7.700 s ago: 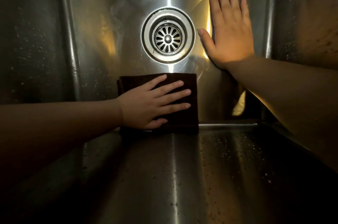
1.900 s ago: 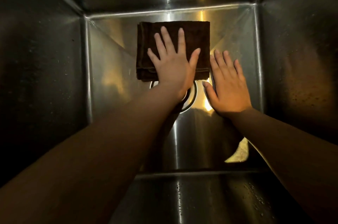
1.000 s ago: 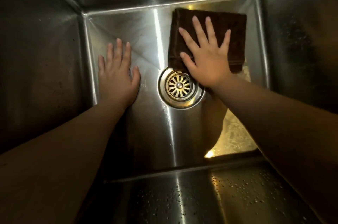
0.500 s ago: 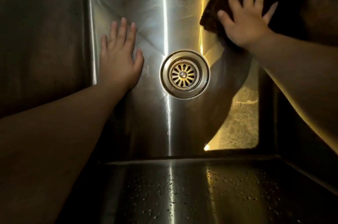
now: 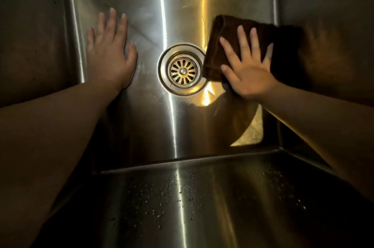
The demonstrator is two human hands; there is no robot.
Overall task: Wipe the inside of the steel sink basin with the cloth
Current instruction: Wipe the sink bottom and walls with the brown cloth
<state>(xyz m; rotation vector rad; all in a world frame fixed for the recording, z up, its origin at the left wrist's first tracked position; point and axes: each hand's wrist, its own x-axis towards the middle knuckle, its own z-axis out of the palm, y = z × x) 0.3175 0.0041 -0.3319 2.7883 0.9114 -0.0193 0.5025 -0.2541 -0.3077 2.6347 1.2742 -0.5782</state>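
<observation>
Middle of cloth [image 5: 226, 27] hidden under right hand [image 5: 249, 71]; its rt edge lost in shadow at rt wall of sink basin [image 5: 30, 45]. Cloth corner covers rt edge of drain [image 5: 182, 69] rim. Left hand [image 5: 109, 53] fingertips blurred. Both forearms cut off by frame edges.

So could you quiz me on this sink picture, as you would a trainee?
1. True or false: the left hand presses the cloth.
2. What lies between the two hands? A) the drain B) a sponge C) a tap
3. Fill in: small water ____ speckle the near wall of the sink.

Key: 1 false, the right hand presses it with flat fingers; 2 A; 3 drops.
</observation>
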